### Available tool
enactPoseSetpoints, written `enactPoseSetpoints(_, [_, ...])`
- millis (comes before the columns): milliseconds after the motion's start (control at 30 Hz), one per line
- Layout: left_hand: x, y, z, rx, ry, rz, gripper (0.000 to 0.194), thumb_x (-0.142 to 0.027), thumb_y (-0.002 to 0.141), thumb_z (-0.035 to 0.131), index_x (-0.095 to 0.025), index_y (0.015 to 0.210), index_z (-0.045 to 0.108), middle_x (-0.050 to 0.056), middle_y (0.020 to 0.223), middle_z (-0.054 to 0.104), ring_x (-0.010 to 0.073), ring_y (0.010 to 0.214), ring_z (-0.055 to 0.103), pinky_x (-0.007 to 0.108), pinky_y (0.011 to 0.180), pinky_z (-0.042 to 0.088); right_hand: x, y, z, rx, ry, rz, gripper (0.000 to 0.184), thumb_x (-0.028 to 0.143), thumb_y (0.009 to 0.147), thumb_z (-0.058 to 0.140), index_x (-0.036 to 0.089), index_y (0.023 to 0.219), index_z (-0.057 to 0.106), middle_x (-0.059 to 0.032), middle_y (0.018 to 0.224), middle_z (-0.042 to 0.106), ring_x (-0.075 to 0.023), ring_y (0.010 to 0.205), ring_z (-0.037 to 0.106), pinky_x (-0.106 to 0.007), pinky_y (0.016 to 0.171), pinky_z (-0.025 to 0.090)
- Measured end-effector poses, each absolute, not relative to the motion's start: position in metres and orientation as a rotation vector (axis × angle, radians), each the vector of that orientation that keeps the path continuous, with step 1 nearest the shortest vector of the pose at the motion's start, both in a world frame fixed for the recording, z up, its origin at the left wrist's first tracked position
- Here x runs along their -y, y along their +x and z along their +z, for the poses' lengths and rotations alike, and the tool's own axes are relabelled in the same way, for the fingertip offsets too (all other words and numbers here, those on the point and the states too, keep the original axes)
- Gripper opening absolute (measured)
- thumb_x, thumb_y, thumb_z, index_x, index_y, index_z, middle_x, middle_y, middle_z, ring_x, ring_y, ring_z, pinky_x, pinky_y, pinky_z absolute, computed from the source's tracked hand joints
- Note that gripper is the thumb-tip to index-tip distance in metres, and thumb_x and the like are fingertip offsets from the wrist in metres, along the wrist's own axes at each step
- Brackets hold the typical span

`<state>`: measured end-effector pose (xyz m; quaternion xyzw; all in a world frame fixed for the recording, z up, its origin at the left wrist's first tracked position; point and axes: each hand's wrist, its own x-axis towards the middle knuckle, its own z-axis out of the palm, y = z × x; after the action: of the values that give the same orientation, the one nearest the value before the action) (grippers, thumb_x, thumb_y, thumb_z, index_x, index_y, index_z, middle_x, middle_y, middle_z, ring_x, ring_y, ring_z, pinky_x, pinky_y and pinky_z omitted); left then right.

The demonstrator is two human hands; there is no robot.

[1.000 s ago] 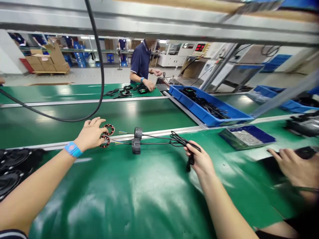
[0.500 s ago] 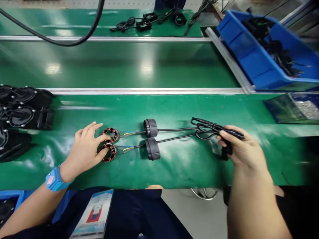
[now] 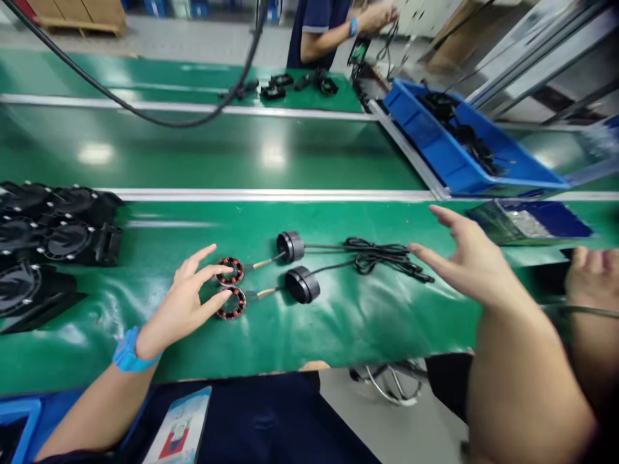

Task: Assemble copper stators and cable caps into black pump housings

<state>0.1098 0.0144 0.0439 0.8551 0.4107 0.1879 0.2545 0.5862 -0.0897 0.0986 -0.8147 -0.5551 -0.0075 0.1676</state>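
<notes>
Two copper-wound stator rings point(image 3: 231, 287) lie side by side on the green bench point(image 3: 309, 335). Short coloured wires join each ring to a round black housing point(image 3: 302, 284), and black cables run on to a bundle of black cable point(image 3: 382, 256). My left hand point(image 3: 186, 301), with a blue wristband, rests its spread fingertips on the two rings. To the right of the cable bundle my right hand point(image 3: 467, 261) hovers with fingers stretched out and nothing in it.
Black fan housings point(image 3: 46, 238) are stacked at the left. A blue bin of black parts point(image 3: 464, 145) and a blue tray of small metal parts point(image 3: 532, 222) stand at the right. Another person's hand point(image 3: 592, 277) is at the far right. A worker stands across the conveyor point(image 3: 217, 151).
My right hand has let go of the black cable bundle and lifted off to the right with fingers open. The left hand stays on the rings. The view has tilted up slightly.
</notes>
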Motion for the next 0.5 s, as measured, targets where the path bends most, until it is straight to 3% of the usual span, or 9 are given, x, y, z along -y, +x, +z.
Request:
enactPoseSetpoints(100, [-0.015,0.104,0.045,-1.156,2.216,0.984,0.021,-0.037,0.098,0.062,-0.027,0.115,0.069,0.010,0.141,0.059,0.0253,0.129,0.060,0.044,0.106,0.054,0.043,0.527,0.170,1.663,-1.886,-0.101,0.050,0.045,0.092,0.067,0.030,0.140,0.061,-0.0141,0.136,0.066,-0.0277,0.119,0.065,-0.041,0.107,0.050])
enactPoseSetpoints(233, [-0.022,0.108,0.037,-1.148,2.308,1.394,0.009,-0.027,0.097,0.063,-0.025,0.100,0.071,0.007,0.109,0.070,0.0213,0.101,0.068,0.037,0.087,0.059,-0.051,0.403,0.250,1.808,-1.190,0.251,0.038,0.045,0.093,0.069,0.029,0.127,0.065,-0.0077,0.128,0.071,-0.0238,0.121,0.067,-0.044,0.111,0.051])
enactPoseSetpoints(400, [-0.026,0.114,0.030,-0.967,2.457,1.568,0.011,-0.020,0.096,0.061,-0.023,0.095,0.071,0.006,0.098,0.070,0.0206,0.092,0.067,0.036,0.081,0.057,-0.191,0.250,0.317,1.625,-0.787,0.716,0.060,0.065,0.090,0.065,0.019,0.128,0.064,-0.0125,0.139,0.065,-0.0271,0.133,0.059,-0.050,0.120,0.041])
enactPoseSetpoints(500, [-0.033,0.109,0.029,-1.026,2.424,1.697,0.014,-0.018,0.096,0.060,-0.022,0.104,0.071,0.007,0.100,0.069,0.0194,0.092,0.067,0.034,0.079,0.058,-0.256,0.191,0.351,1.397,-0.753,0.933,0.068,0.071,0.095,0.056,0.012,0.128,0.063,-0.0133,0.120,0.069,-0.0277,0.125,0.063,-0.050,0.112,0.045])
